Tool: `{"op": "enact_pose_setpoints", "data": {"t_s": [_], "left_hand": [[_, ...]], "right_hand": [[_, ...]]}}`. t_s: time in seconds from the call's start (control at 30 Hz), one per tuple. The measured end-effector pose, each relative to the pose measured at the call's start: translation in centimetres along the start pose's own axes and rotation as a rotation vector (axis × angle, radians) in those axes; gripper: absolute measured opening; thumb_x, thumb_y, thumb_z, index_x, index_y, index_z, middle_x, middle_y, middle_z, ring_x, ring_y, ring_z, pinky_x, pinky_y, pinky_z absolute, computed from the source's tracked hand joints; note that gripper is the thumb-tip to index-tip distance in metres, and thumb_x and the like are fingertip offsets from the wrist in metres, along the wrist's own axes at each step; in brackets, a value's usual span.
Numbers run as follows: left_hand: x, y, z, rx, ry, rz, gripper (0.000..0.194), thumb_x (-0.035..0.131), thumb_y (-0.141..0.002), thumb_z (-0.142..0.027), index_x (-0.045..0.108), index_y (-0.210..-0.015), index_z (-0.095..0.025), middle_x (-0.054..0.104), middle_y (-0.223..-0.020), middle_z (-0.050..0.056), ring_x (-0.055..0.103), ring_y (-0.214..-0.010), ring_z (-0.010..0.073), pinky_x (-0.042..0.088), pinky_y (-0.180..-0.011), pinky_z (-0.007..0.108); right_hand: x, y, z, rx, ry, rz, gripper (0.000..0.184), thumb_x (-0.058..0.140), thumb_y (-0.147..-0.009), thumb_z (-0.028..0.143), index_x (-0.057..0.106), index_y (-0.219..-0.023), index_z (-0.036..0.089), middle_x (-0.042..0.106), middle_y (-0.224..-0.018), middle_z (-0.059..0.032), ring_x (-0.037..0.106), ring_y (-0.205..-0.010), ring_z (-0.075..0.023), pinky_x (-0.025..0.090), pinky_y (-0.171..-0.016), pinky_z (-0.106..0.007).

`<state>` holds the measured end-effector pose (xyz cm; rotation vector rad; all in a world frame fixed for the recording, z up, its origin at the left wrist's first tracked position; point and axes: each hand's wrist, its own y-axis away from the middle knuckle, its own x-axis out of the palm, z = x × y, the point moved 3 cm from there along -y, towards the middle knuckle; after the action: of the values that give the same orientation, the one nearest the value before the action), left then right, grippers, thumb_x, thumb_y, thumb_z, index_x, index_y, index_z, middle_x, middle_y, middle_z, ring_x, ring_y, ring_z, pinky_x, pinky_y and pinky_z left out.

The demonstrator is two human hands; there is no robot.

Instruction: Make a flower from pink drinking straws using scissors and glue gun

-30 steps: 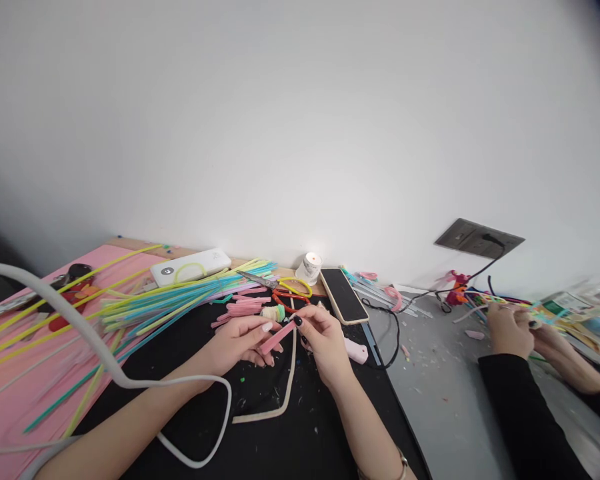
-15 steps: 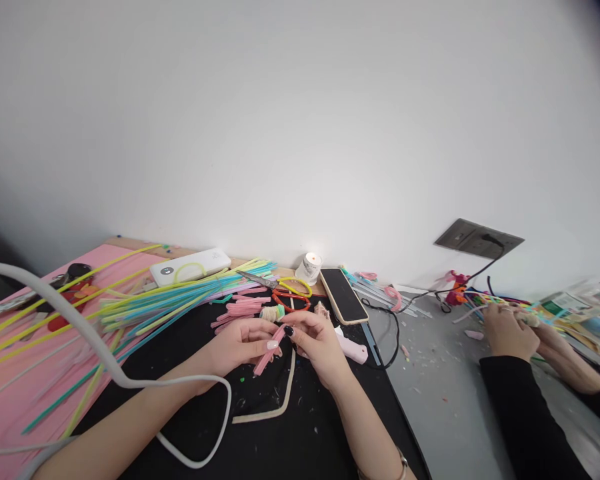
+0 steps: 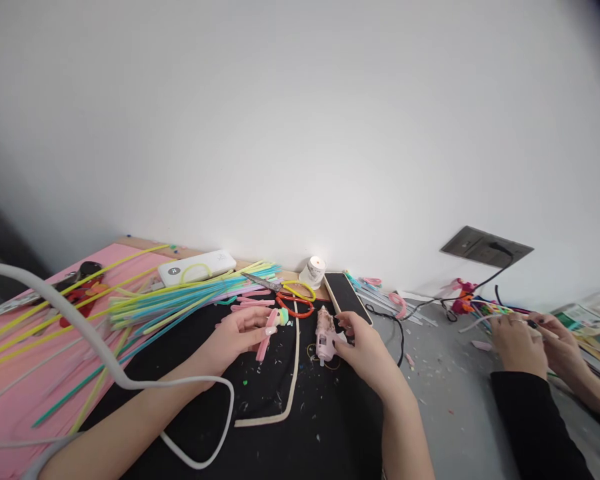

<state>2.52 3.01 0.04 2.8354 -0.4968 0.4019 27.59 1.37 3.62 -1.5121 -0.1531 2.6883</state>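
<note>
My left hand [image 3: 240, 338] is closed, pinching a short pink pipe cleaner piece [image 3: 263, 348] between thumb and fingers. Just beyond its fingertips is a small green-and-yellow fuzzy piece [image 3: 283, 316]; I cannot tell whether the hand holds that too. My right hand [image 3: 364, 345] is closed at the handle side of a pale pink hot glue gun [image 3: 325, 337], whose nozzle points away toward the wall. The handle is mostly hidden by the fingers. Between the hands, a bent cream pipe cleaner [image 3: 292, 387] lies on the black mat [image 3: 200, 400].
Scissors [image 3: 295, 299], a white cup-like candle [image 3: 313, 272] and a phone [image 3: 347, 293] lie behind the hands. Pipe cleaners [image 3: 180, 303] and a white power bank [image 3: 197, 267] are at left. A white cable [image 3: 180, 383] crosses my left forearm. Another person's hands [image 3: 520, 343] work at right.
My right hand has left the pink piece, moved right and taken hold of the glue gun, which has turned. My left hand keeps the pink piece, slightly farther left.
</note>
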Motion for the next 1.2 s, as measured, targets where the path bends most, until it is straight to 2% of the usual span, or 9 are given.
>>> {"op": "enact_pose_setpoints", "data": {"t_s": [0.13,0.27,0.37,0.5,0.6,0.8,0.93,1.07,1.2], "left_hand": [[-0.2,-0.1,0.1,0.006,0.033,-0.033,0.042,0.079,-0.068,-0.032,0.065,-0.106,-0.018,0.066,-0.084,0.001,0.056,-0.063,0.0109,0.049,-0.056,0.024],[-0.3,-0.4,0.3,0.014,0.064,-0.042,0.041,0.079,-0.068,-0.035,0.066,-0.103,-0.018,0.062,-0.072,-0.001,0.052,-0.058,0.0103,0.048,-0.053,0.023],[-0.4,-0.6,0.6,0.019,0.085,-0.037,0.036,0.078,-0.07,-0.037,0.068,-0.099,-0.018,0.058,-0.065,-0.003,0.049,-0.053,0.0082,0.044,-0.05,0.02],[-0.7,-0.7,0.8,0.035,0.103,-0.06,0.037,0.076,-0.073,-0.039,0.069,-0.103,-0.02,0.06,-0.07,-0.002,0.048,-0.053,0.0073,0.043,-0.051,0.02],[-0.8,-0.7,0.7,0.052,0.106,-0.084,0.041,0.076,-0.072,-0.041,0.069,-0.106,-0.02,0.058,-0.07,-0.003,0.044,-0.05,0.0059,0.041,-0.05,0.02],[-0.9,-0.7,0.5,0.084,0.094,-0.12,0.043,0.074,-0.073,-0.043,0.068,-0.108,-0.019,0.06,-0.078,0.0,0.046,-0.056,0.0082,0.035,-0.047,0.019],[-0.9,-0.8,0.4,0.08,0.083,-0.143,0.043,0.072,-0.074,-0.043,0.067,-0.109,-0.018,0.062,-0.083,0.002,0.047,-0.06,0.0093,0.035,-0.049,0.019],[-1.0,-0.7,0.5,0.07,0.06,-0.17,0.044,0.073,-0.072,-0.044,0.068,-0.108,-0.018,0.063,-0.083,0.002,0.048,-0.061,0.0101,0.036,-0.052,0.021],[-1.0,-0.6,0.4,0.073,0.058,-0.174,0.045,0.073,-0.07,-0.044,0.069,-0.107,-0.019,0.065,-0.085,0.003,0.05,-0.06,0.0115,0.037,-0.053,0.022]], "right_hand": [[0.9,0.4,-0.7,0.045,0.158,0.093,0.045,0.05,-0.064,0.007,0.059,-0.107,0.016,0.062,-0.105,-0.0099,0.058,-0.097,-0.0226,0.043,-0.08,-0.028],[1.1,0.7,-0.5,0.127,0.289,0.13,0.048,0.049,-0.06,0.0,0.057,-0.106,0.011,0.06,-0.101,-0.0141,0.059,-0.092,-0.0253,0.042,-0.077,-0.029],[1.0,0.9,-0.1,0.176,0.317,0.163,0.046,0.051,-0.062,0.002,0.055,-0.106,0.013,0.06,-0.103,-0.0159,0.06,-0.09,-0.0268,0.041,-0.072,-0.029],[1.2,1.0,0.5,0.233,0.347,0.235,0.036,0.054,-0.065,0.008,0.053,-0.1,0.016,0.064,-0.097,-0.0144,0.062,-0.085,-0.0268,0.038,-0.063,-0.027],[1.6,1.0,1.0,0.212,0.337,0.247,0.035,0.055,-0.064,0.01,0.052,-0.099,0.016,0.065,-0.096,-0.0144,0.062,-0.083,-0.0266,0.036,-0.06,-0.026],[1.2,0.5,1.7,0.179,0.141,0.038,0.022,0.054,-0.072,0.017,0.054,-0.093,0.02,0.066,-0.081,-0.0063,0.061,-0.072,-0.0221,0.036,-0.058,-0.025],[1.0,0.2,2.8,-0.002,-0.168,-0.076,0.012,0.055,-0.079,0.026,0.058,-0.089,0.02,0.064,-0.073,-0.0013,0.058,-0.065,-0.0175,0.04,-0.058,-0.024],[2.2,0.5,4.1,-0.168,-0.428,0.016,0.018,0.057,-0.08,0.027,0.064,-0.093,0.017,0.067,-0.079,-0.0026,0.06,-0.071,-0.0178,0.044,-0.061,-0.024],[3.7,1.0,4.8,-0.215,-0.517,0.127,0.024,0.058,-0.078,0.021,0.066,-0.101,0.017,0.07,-0.088,-0.0029,0.062,-0.074,-0.0175,0.048,-0.067,-0.024]]}}
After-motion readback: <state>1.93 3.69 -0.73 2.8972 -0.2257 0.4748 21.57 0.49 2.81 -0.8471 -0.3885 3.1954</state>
